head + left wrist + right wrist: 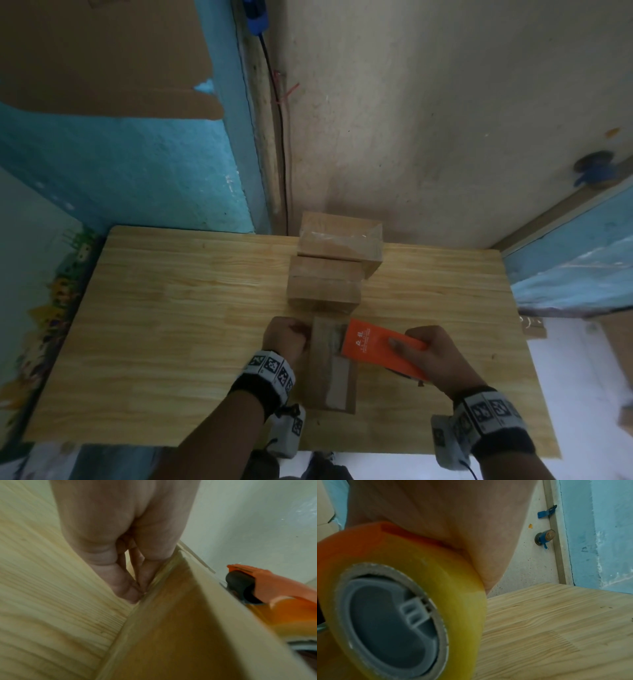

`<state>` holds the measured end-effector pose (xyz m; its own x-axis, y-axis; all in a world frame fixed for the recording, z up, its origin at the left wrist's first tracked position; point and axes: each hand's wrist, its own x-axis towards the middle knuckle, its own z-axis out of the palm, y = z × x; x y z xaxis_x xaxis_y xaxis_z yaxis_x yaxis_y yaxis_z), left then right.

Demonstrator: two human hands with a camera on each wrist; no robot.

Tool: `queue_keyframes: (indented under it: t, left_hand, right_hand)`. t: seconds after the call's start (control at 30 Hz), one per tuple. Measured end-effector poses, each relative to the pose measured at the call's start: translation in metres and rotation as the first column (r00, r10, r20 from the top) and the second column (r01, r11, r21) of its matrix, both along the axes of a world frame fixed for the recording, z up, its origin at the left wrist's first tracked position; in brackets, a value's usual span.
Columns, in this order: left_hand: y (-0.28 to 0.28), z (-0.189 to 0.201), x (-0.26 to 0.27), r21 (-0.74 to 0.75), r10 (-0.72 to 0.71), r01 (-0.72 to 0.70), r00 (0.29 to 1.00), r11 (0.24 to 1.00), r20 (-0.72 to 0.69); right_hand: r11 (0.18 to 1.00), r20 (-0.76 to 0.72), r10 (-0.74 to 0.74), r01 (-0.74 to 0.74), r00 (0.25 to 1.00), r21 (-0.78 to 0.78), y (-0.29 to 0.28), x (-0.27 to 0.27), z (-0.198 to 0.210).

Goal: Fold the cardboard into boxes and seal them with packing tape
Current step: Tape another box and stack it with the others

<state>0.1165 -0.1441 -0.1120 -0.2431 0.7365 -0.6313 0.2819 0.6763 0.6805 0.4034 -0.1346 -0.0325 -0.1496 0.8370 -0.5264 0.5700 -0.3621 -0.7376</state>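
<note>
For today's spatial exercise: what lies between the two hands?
The box being taped, seen in the head view: left hand on one side, right hand with dispenser opposite.

Orange tape dispenser (376, 346); brown box (330, 370); pale striped-grain table (171, 308).

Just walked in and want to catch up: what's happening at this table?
A person is taping a small brown cardboard box on the wooden table. The left hand steadies its side; the right hand grips an orange tape dispenser on its top. Two taped cardboard boxes sit behind.
</note>
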Motion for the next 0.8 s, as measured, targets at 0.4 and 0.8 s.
queue_keyframes:
  t: [0.4,0.8]
  left_hand:
    - [-0.003,0.004,0.007,-0.068,-0.293,0.287,0.949,0.955,-0.114]
    - [-0.019,0.065,0.012,0.197,-0.673,0.666,0.739,0.719,-0.042]
  right_hand:
    - [0.999,0.002,-0.008,0.008,1.000,-0.031,-0.001,0.000,0.004]
    - [0.999,-0.022,0.022,-0.023,1.000,-0.041,-0.001,-0.005,0.001]
